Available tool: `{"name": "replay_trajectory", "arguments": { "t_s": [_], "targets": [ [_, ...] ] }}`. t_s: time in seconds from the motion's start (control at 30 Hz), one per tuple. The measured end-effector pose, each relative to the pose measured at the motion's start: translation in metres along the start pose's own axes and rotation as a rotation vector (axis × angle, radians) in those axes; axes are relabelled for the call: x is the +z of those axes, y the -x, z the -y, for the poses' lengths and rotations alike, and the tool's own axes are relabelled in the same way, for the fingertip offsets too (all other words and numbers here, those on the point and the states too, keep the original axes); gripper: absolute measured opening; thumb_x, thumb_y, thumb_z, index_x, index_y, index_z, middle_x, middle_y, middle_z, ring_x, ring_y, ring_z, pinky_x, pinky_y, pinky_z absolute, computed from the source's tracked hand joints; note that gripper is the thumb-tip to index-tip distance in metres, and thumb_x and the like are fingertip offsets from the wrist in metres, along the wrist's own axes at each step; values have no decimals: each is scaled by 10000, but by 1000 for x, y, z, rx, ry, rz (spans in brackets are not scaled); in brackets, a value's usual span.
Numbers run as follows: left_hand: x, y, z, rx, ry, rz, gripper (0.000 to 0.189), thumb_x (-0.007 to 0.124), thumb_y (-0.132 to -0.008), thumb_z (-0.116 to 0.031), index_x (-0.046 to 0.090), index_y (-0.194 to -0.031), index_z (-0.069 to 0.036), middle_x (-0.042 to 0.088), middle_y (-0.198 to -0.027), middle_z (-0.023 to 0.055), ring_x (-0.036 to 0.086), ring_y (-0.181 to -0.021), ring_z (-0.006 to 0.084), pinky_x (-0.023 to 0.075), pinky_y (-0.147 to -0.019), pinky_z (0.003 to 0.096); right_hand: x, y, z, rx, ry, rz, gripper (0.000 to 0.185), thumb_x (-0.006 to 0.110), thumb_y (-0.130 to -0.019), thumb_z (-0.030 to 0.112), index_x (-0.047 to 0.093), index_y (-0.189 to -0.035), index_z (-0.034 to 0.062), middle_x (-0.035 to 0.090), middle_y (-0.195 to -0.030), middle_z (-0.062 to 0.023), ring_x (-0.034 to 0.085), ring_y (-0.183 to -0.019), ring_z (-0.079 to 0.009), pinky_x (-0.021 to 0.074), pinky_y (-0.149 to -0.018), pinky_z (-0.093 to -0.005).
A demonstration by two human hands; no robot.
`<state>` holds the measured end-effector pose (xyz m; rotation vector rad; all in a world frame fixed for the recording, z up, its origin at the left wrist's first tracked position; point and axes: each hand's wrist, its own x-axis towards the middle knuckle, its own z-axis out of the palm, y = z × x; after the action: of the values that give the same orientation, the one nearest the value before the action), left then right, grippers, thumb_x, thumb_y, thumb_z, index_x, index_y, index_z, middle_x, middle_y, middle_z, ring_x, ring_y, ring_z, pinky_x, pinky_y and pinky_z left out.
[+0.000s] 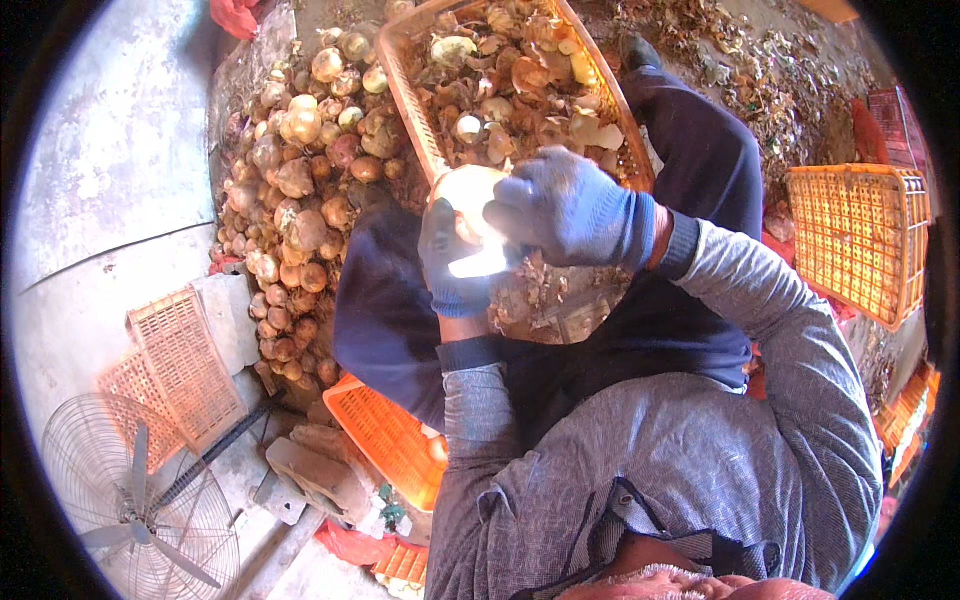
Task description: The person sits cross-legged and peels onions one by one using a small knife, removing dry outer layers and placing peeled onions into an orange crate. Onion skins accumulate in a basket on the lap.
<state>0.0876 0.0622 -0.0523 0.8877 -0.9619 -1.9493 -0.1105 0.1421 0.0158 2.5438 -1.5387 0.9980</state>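
My left hand (457, 259), in a blue-grey knitted glove, is closed around a large pale onion (466, 196) from below. Against the onion's right side press the curled fingers of my right hand (566, 206), gloved alike. Glare covers the lower part of the onion and the left glove, so I cannot tell whether the right hand holds a tool. Just beyond both hands stands an orange plastic crate (409, 112) holding loose onion skins (529, 75) and several onions.
A large heap of unpeeled onions (300, 195) lies left of the crate. Another orange crate (386, 435) is beside my left leg, and a yellow-orange one (855, 240) stands at right. A caged fan (139, 517) is lower left. Dry skins (757, 82) litter the ground.
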Motion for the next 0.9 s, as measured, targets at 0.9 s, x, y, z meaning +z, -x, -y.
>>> {"name": "replay_trajectory", "arguments": {
  "t_s": [0.9],
  "targets": [
    [5, 7, -18, -128, 736, 21, 895, 680, -889, -709, 521, -1540, -117, 597, -1489, 176, 612, -1310, 412, 599, -999, 552, -24, 6, 6, 541, -183, -152, 565, 854, -903, 248, 660, -1378, 12, 722, -1131, -214, 729, -994, -370, 586, -859, -425]
  ]
}}
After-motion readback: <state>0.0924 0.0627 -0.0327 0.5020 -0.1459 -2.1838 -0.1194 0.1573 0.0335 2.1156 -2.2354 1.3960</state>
